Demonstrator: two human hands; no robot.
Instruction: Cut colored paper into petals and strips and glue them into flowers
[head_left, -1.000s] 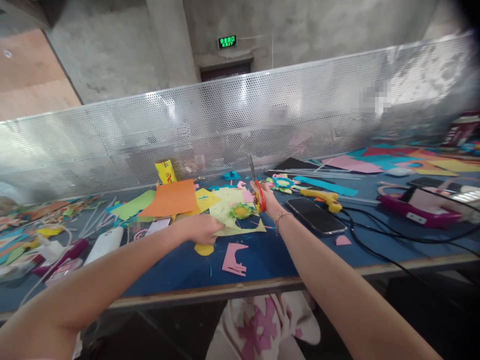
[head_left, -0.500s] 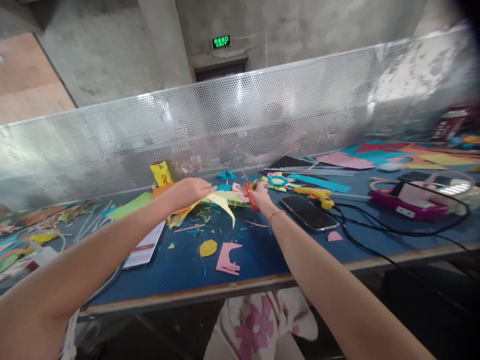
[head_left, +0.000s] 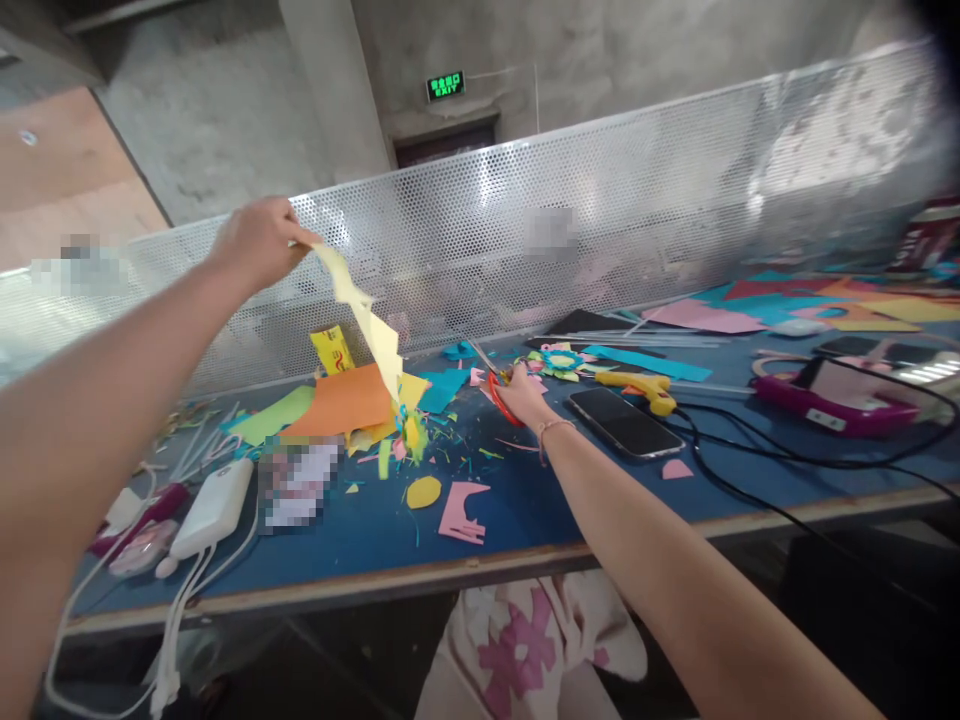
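Note:
My left hand (head_left: pixel 259 240) is raised high above the blue table (head_left: pixel 525 515), pinching the top of a pale yellow paper sheet (head_left: pixel 371 330) that hangs down in front of the mesh screen. Paper scraps (head_left: pixel 409 435) tumble from its lower end onto the table. My right hand (head_left: pixel 521 395) rests on the table further right, closed around red-handled scissors (head_left: pixel 495 385) whose blades point back and left. An orange sheet (head_left: pixel 341 400) lies just behind the falling scraps.
A black phone (head_left: pixel 622 422) and a yellow glue gun (head_left: pixel 637 385) lie right of my right hand, with black cables and a magenta device (head_left: pixel 832 405) beyond. A white power bank (head_left: pixel 214 505) sits left. Pink (head_left: pixel 461 512) and yellow offcuts lie near the front edge. A perforated metal screen (head_left: pixel 600 215) backs the table.
My left hand has lifted the yellow sheet from the table to well above it, and the scraps on it are sliding off. My right hand with the scissors has stayed in place.

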